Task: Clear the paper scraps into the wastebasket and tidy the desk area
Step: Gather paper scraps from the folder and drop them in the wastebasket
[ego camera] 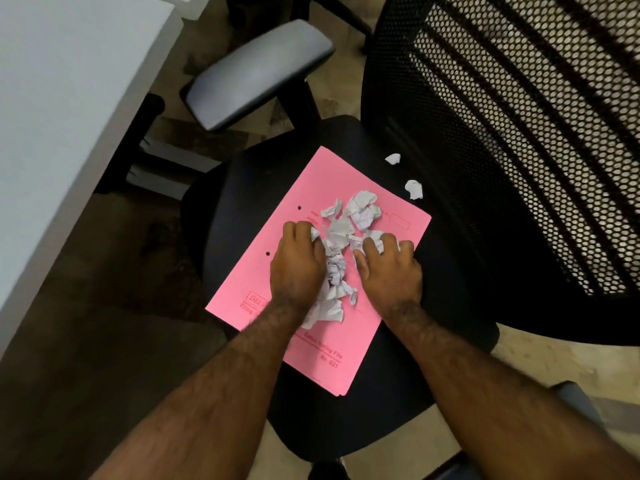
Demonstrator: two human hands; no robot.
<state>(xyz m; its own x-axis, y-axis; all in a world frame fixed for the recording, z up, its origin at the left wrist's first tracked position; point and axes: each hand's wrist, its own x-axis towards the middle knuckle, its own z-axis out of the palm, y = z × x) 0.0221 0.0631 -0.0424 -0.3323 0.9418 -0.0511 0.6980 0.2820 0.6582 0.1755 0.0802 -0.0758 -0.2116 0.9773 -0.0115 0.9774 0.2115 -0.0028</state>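
Paper scraps lie heaped on a pink folder; left hand and right hand, palms down with curled fingers, cup the heap from both sides.

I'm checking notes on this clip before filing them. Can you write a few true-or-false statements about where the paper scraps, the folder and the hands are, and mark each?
1. The pink folder lies on the chair seat. True.
2. Every paper scrap is on the folder. False: two stray scraps lie on the seat near the mesh backrest.
3. Both hands are on the pile of scraps. True: the left hand and right hand flank it.
4. The folder is on the white desk. False: the desk stands apart at left.
5. A wastebasket is beside the chair. False: none is in view.
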